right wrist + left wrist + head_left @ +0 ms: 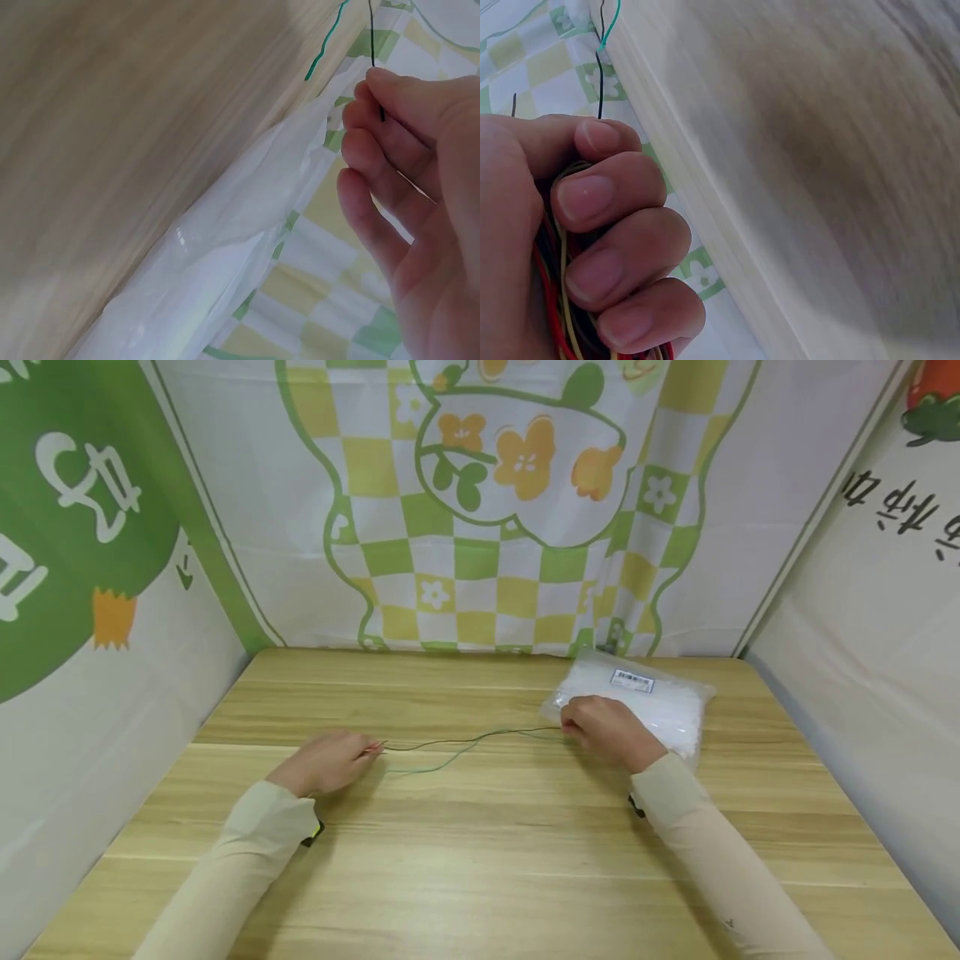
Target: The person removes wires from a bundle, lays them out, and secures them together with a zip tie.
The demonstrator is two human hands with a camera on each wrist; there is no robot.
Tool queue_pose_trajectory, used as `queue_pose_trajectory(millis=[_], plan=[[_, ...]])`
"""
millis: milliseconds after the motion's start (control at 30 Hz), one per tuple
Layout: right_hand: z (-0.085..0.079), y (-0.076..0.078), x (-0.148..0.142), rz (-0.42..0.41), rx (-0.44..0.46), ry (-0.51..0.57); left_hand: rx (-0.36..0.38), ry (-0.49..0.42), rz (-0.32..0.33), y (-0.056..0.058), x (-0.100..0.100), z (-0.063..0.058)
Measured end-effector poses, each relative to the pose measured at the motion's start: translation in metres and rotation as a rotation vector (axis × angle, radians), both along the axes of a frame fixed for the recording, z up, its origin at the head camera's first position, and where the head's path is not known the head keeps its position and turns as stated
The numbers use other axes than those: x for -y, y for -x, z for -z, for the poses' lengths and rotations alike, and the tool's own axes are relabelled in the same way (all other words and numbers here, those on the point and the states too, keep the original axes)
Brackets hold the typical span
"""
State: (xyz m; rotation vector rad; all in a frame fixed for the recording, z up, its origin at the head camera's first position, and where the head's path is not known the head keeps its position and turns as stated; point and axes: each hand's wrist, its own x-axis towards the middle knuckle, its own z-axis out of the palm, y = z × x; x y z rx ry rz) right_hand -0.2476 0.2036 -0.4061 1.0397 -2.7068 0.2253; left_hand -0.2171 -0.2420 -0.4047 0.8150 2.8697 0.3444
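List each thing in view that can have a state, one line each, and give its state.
Left hand: fingers curled round a bundle of wires.
Right hand: pinches the dark wire at its end.
Dark wire: stretched between the hands, slack.
Green wire: lies loose on the table.
Bag: flat on the table, beside the right hand.

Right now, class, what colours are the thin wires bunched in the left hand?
Red, yellow and dark wires in the left hand; clearest in the left wrist view.

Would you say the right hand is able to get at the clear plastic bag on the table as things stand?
Probably yes. The right hand lies right against the plastic bag with nothing between them, but its fingertips pinch a thin wire, so it would likely have to release that first.
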Motion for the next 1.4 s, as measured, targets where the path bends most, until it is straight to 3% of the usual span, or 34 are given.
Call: queue_pose_trajectory(millis=[533, 900, 1167, 1400], plan=[[-0.003, -0.003, 0.002, 0.027, 0.114, -0.035, 0.076, -0.020, -0.008, -0.004, 0.002, 0.000], [-0.010, -0.008, -0.002, 0.050, 0.198, 0.002, 0.040, -0.017, -0.001, -0.008, 0.003, 0.001], [-0.013, -0.009, 0.000, 0.001, 0.152, 0.037, 0.076, -0.035, 0.000, -0.009, -0.011, -0.005], [-0.011, -0.012, 0.010, -0.073, 0.097, 0.063, 0.039, -0.046, 0.034, -0.008, -0.031, -0.009]])
